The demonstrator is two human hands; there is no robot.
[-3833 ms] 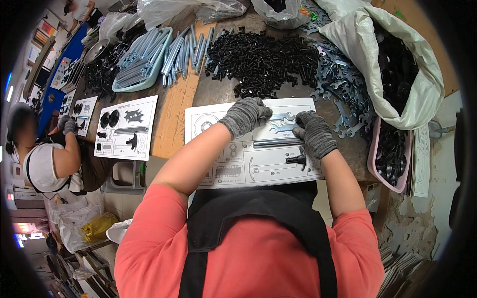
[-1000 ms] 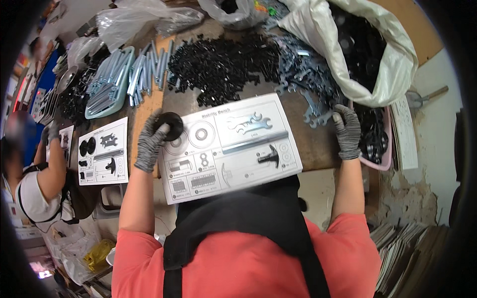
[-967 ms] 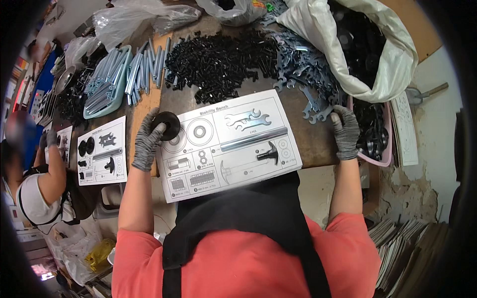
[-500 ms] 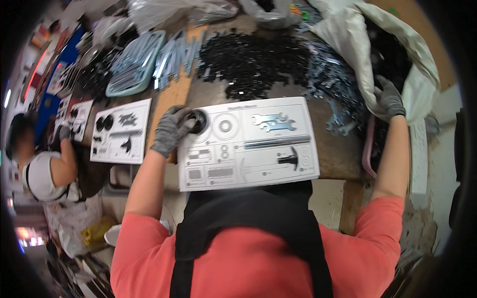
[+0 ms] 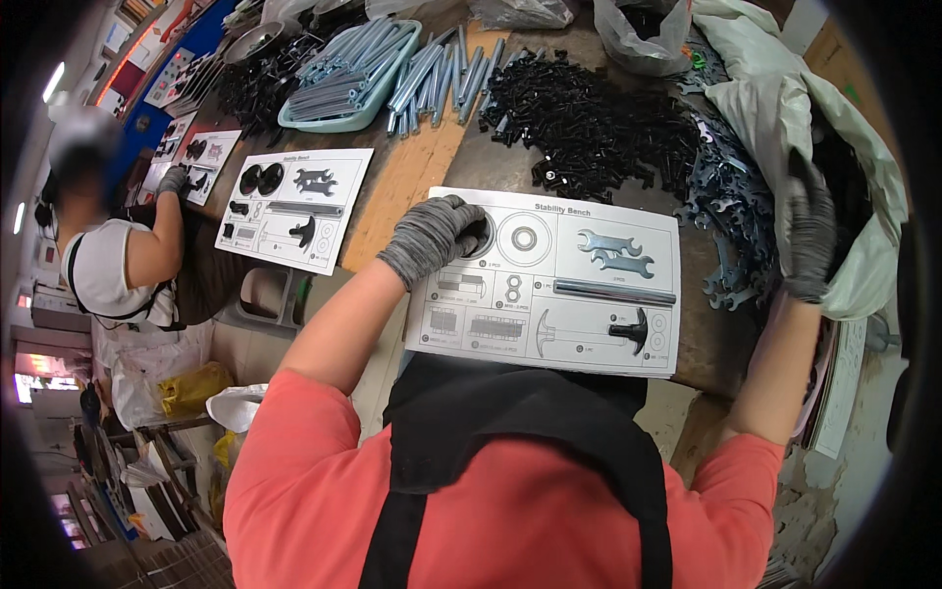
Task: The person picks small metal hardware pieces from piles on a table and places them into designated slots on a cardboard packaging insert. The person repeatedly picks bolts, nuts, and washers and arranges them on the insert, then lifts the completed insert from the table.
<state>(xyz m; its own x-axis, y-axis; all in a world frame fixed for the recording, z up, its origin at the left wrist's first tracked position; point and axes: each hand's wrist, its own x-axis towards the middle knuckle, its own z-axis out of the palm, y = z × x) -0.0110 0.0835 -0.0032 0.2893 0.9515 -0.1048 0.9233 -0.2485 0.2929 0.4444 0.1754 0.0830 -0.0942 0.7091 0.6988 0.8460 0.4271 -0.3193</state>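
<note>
My left hand (image 5: 433, 239), in a grey knitted glove, has its fingers curled over a black round part (image 5: 484, 236) at the upper left of a printed parts card (image 5: 608, 355). The hand covers most of that part. On the card lie two open-end wrenches (image 5: 615, 253), a metal tube (image 5: 615, 292) and a black T-shaped handle (image 5: 629, 332). My right hand (image 5: 811, 240), gloved alike, reaches up at the mouth of a whitish sack (image 5: 765, 103) with dark contents. Its fingertips merge with something dark, so its grip is unclear.
Behind the card lie heaps of black bolts (image 5: 589, 123) and loose wrenches (image 5: 731, 187). A pale green tray (image 5: 368, 113) holds metal tubes. To the left is another laid-out card (image 5: 257, 222); a co-worker (image 5: 128, 255) works beyond it. A clear plastic bag (image 5: 643, 49) stands at the back.
The view has swung, so the table appears farther right. My left hand now covers more of the black round part. My right hand is still at the sack's mouth.
</note>
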